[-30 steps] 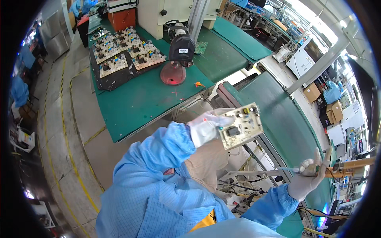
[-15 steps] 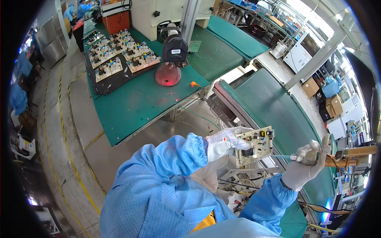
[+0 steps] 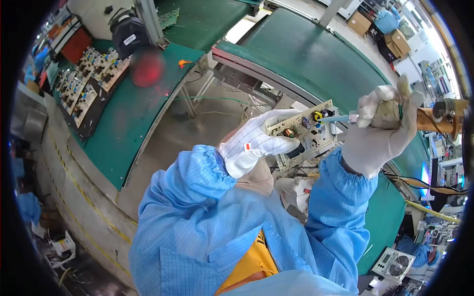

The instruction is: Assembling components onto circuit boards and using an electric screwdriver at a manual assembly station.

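Note:
My left hand (image 3: 254, 140), in a white glove, grips a cream circuit board (image 3: 312, 143) by its left side, the thumb lying over its face. Dark, yellow and copper-coloured parts stand up from the board. In my gloved right hand (image 3: 368, 140) is a dispensing tool with a pale blue nozzle (image 3: 336, 119). The nozzle points left, its tip over the board's far part beside a yellow-and-black component; whether it touches is unclear. Fingers hide most of the tool's body.
A copper-coloured cylinder (image 3: 437, 121) stands right beside my right hand. Beyond the board runs a green conveyor (image 3: 301, 47). At the left, a green table (image 3: 111, 150) bears a black mat with several boards (image 3: 86, 101) and a black scanner-like device (image 3: 129, 37) over a red glow.
My right hand has moved left and farther away, bringing the nozzle from beside the board to over it. The view has shifted rightward, and the board is tilted slightly differently.

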The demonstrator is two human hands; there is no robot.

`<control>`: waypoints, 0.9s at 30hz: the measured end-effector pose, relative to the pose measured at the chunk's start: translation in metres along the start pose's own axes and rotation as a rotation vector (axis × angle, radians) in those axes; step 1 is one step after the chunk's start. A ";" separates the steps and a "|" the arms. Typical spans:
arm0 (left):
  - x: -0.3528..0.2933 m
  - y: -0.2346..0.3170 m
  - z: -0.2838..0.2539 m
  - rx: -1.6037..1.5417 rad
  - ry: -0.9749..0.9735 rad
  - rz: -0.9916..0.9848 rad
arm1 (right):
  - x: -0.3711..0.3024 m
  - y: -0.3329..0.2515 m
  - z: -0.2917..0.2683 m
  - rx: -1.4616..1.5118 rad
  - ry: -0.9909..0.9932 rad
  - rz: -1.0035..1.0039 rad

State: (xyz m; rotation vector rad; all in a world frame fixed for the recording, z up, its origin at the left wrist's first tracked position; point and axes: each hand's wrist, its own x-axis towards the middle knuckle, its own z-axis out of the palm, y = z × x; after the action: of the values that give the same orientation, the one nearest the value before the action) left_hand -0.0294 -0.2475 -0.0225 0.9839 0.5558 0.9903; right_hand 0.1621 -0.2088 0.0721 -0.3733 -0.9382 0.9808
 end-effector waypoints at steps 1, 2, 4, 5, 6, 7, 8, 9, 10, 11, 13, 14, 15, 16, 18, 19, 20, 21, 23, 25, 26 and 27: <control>0.000 -0.002 0.001 -0.003 -0.006 -0.006 | -0.001 -0.001 -0.002 -0.006 0.007 -0.002; -0.001 -0.003 0.003 -0.030 -0.019 0.005 | -0.003 -0.002 -0.003 0.023 -0.036 0.019; -0.003 -0.002 0.008 -0.057 -0.028 0.013 | -0.006 -0.001 -0.002 0.053 -0.077 0.043; -0.005 0.002 0.012 -0.075 -0.018 -0.009 | -0.008 0.001 0.001 0.018 -0.031 -0.006; -0.005 0.005 0.015 -0.094 -0.008 -0.032 | -0.009 0.001 0.004 -0.018 0.016 -0.054; -0.005 0.006 0.016 -0.094 -0.011 -0.036 | -0.010 0.000 0.005 -0.021 0.021 -0.055; -0.005 0.007 0.018 -0.046 -0.016 0.000 | -0.011 -0.002 0.005 0.020 -0.100 -0.041; -0.005 0.007 0.018 0.002 -0.019 0.038 | -0.011 -0.003 0.005 0.063 -0.223 -0.026; -0.005 0.006 0.018 0.001 -0.020 0.035 | -0.011 -0.002 0.004 0.062 -0.220 -0.025; -0.004 0.005 0.019 0.043 -0.011 0.041 | -0.010 -0.002 0.002 0.043 -0.179 -0.029; -0.003 0.004 0.020 0.086 -0.004 0.043 | -0.009 0.000 0.000 0.024 -0.132 -0.033; -0.003 0.004 0.020 0.059 0.001 0.040 | -0.008 0.000 0.000 0.021 -0.121 -0.043; -0.002 0.004 0.020 0.033 0.005 0.037 | -0.008 0.001 -0.001 0.018 -0.110 -0.055; -0.002 0.005 0.021 0.034 0.003 0.032 | -0.007 0.001 -0.002 0.017 -0.105 -0.055; -0.003 0.005 0.023 -0.023 0.030 -0.029 | -0.006 0.000 -0.004 -0.036 0.007 -0.047; -0.002 0.004 0.022 -0.022 0.029 -0.033 | -0.006 0.000 -0.003 -0.036 0.012 -0.047; -0.001 0.003 0.021 -0.004 0.018 -0.009 | -0.006 -0.001 -0.003 -0.047 0.032 -0.045; -0.001 0.002 0.021 0.014 0.007 0.015 | -0.007 -0.001 -0.002 -0.058 0.053 -0.043; -0.002 0.001 0.023 0.025 0.027 0.022 | -0.005 -0.002 -0.005 -0.043 0.052 -0.042; -0.003 0.003 0.025 0.039 0.042 0.027 | -0.004 -0.004 -0.005 -0.029 0.054 -0.045; -0.004 0.004 0.024 0.129 0.066 0.066 | -0.004 -0.004 -0.002 -0.041 0.039 -0.079; -0.004 0.005 0.024 0.220 0.089 0.105 | -0.004 -0.004 -0.001 -0.052 0.024 -0.113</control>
State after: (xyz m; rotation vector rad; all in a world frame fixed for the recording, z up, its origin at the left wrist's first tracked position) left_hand -0.0152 -0.2604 -0.0069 1.1784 0.7035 1.0865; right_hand 0.1639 -0.2139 0.0722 -0.3706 -0.9544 0.8481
